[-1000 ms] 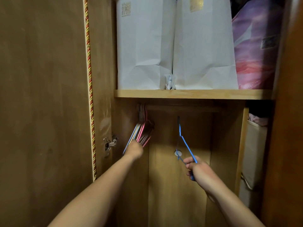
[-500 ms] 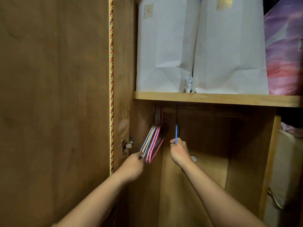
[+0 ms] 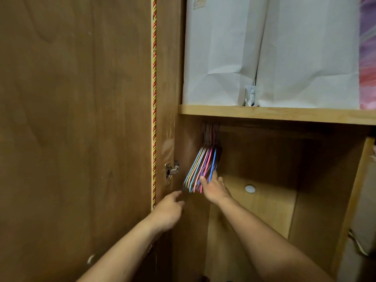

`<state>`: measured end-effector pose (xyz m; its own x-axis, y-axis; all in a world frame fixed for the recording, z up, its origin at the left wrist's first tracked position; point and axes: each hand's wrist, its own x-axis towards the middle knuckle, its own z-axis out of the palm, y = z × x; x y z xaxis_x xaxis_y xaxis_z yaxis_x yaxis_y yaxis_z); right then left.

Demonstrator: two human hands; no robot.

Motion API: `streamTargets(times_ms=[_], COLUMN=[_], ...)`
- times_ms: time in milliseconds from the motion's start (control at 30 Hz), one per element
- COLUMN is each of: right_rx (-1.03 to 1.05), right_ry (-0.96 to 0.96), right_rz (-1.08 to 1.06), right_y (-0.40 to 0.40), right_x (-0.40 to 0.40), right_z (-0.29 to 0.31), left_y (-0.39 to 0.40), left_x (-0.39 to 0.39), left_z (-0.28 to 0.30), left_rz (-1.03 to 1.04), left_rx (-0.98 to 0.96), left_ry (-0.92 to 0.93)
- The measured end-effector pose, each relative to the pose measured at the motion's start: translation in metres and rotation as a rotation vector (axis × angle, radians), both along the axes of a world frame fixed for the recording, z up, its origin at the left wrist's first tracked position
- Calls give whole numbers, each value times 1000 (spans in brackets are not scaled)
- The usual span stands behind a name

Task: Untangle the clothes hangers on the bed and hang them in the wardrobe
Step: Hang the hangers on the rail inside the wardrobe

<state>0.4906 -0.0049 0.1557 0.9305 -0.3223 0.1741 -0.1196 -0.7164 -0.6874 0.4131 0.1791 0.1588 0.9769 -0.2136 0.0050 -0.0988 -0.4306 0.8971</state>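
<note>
Several thin coloured hangers (image 3: pixel 200 168) hang bunched from the dark rail (image 3: pixel 264 130) at the wardrobe's left end, under the shelf. A blue hanger (image 3: pixel 214 161) is the rightmost of the bunch. My right hand (image 3: pixel 215 189) reaches up from below, its fingers stretched against the bunch's lower right edge and touching the blue and pink wires. My left hand (image 3: pixel 168 210) hovers lower left, just short of the bunch, index finger pointing at it, holding nothing.
The open wardrobe door (image 3: pixel 71 119), with a rope trim (image 3: pixel 154 98) and a metal hinge (image 3: pixel 172 170), stands close on the left. Two white paper bags (image 3: pixel 219 58) and a purple-pink package (image 3: pixel 368 58) fill the wooden shelf (image 3: pixel 264 113). The rail runs bare to the right.
The blue hanger, held apart in my right hand a second ago, now hangs with the bunch. My left hand has come off the bunch and dropped lower left. The view shifted left.
</note>
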Motion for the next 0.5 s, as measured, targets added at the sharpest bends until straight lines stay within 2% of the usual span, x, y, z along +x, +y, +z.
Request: streamTargets(times_ms=[100, 200, 333, 500], right_rx=[43, 68, 41, -13], right_ry=[32, 147, 295, 465], right_rz=[-1, 37, 182, 455], right_y=[-1, 4, 16, 47], right_x=[-15, -32, -49, -90], right_z=[-16, -53, -92, -123], left_y=[4, 8, 17, 37], left_x=[-3, -14, -47, -134], left_z=[-10, -28, -53, -110], left_rz=[30, 59, 131, 376], left_rx=[23, 23, 10, -127], left_ry=[30, 84, 108, 194])
